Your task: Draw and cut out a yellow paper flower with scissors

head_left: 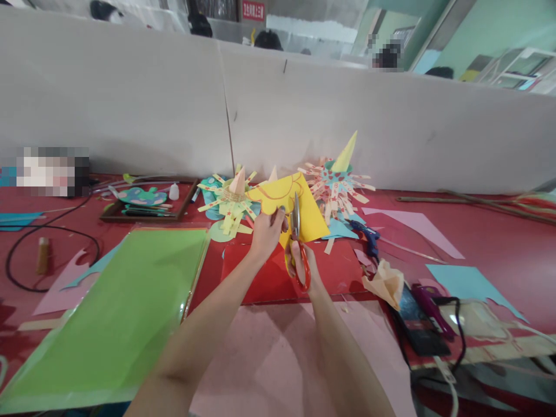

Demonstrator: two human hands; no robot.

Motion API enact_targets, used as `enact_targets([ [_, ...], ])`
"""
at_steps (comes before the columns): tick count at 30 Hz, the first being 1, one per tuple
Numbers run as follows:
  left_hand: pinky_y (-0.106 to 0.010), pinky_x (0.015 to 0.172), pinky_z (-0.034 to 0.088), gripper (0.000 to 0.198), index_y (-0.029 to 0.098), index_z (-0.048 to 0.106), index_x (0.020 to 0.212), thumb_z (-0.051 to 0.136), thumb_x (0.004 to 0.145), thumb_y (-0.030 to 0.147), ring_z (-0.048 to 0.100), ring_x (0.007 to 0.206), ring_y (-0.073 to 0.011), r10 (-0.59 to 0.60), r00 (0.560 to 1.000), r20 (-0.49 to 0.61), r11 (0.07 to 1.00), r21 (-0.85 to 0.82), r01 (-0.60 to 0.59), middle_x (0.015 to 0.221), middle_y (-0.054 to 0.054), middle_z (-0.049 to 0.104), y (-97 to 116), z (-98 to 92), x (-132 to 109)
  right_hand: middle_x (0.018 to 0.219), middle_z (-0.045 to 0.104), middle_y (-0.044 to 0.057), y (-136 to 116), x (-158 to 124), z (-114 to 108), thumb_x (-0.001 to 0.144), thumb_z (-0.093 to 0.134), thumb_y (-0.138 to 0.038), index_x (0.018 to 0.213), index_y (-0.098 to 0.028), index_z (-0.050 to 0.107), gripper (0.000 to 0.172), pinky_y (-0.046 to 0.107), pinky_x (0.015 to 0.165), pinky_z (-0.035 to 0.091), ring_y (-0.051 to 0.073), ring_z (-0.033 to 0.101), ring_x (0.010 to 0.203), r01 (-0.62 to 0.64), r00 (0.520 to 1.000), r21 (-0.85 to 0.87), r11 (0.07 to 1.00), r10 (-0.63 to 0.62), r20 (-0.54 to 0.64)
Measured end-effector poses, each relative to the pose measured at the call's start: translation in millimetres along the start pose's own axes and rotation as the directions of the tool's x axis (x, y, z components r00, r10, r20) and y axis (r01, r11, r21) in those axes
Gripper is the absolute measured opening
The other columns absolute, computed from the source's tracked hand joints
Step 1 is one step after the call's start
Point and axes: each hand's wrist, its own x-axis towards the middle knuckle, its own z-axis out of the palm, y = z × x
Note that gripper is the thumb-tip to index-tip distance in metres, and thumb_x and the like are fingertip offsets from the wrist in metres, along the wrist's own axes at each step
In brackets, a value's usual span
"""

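Observation:
My left hand (268, 233) grips a yellow sheet of paper (313, 217) with drawn curved lines and a scalloped, partly cut edge. In my right hand (300, 262) is a pair of scissors (296, 223) with red handles, its blades pointing up against the sheet. Both hands are above a red sheet (334, 272) and a pink sheet (278, 359). Behind the yellow paper stand paper crafts: a pale green one with a peach cone (237, 184) and a taller one with a yellow cone (345, 153) and fringed strips.
Green paper in a clear sleeve (125, 307) lies at left, below a brown tray (143, 215) of pens. To the right are a blue glue gun (368, 236), a phone (419, 324), a purple tool (432, 310) and cables. A white partition (347, 110) rises behind the table; people are beyond.

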Motion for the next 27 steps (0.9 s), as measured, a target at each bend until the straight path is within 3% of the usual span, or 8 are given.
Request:
enact_targets([
  [9,-0.022,0.049,0.039,0.038,0.019,0.044,0.051,0.045,0.086,0.033,0.046,0.042,-0.0082,-0.02,0.998,-0.055,0.998,-0.061,0.016,0.044,0.003,0.049,3.4,-4.4,4.7,0.043,0.035,-0.01,2.6,-0.1,-0.5,0.076,0.052,-0.065,0.071,-0.021,0.042,0.046,0.019,0.031,0.028,0.005,0.031,0.03,-0.038,0.999,0.0,0.999,0.038,0.004],
  [27,-0.021,0.05,0.039,0.036,0.019,0.043,0.052,0.043,0.086,0.028,0.046,0.043,-0.0074,-0.011,0.998,-0.057,0.999,-0.048,0.009,0.044,0.003,0.048,3.9,-5.7,4.7,0.042,0.035,-0.01,-5.2,-1.8,2.0,0.074,0.057,-0.061,0.069,-0.02,0.042,0.043,0.018,0.029,0.027,0.004,0.03,0.029,-0.078,0.997,0.01,0.997,0.078,-0.015],
])
